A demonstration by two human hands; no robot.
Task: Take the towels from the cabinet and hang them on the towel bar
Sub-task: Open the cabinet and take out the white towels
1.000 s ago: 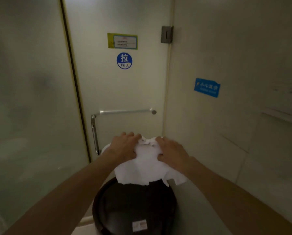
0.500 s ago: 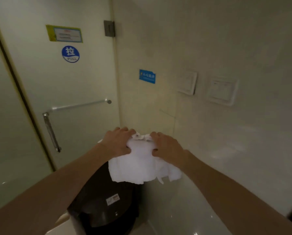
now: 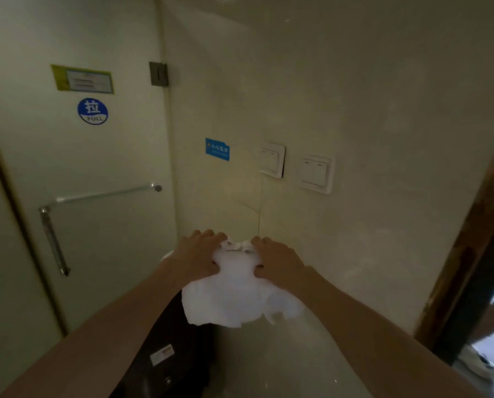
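Note:
A white towel (image 3: 234,294) hangs in front of me, held at its bunched top edge by both hands. My left hand (image 3: 197,254) grips the towel's left side with curled fingers. My right hand (image 3: 277,258) grips its right side the same way. The lower part of the towel drapes loosely downward. A metal towel bar (image 3: 105,193) runs horizontally across the glass door (image 3: 102,145) to the left, above and left of my hands. No cabinet is in view.
A dark round bin (image 3: 171,349) stands on the floor below the towel. Two wall switches (image 3: 316,173) and a blue sticker (image 3: 217,149) sit on the wall ahead. A wooden door frame (image 3: 466,239) edges the right side.
My view has swung to the right, so the glass door and bar shifted left and the switches and door frame came into sight. Both hands keep holding the towel.

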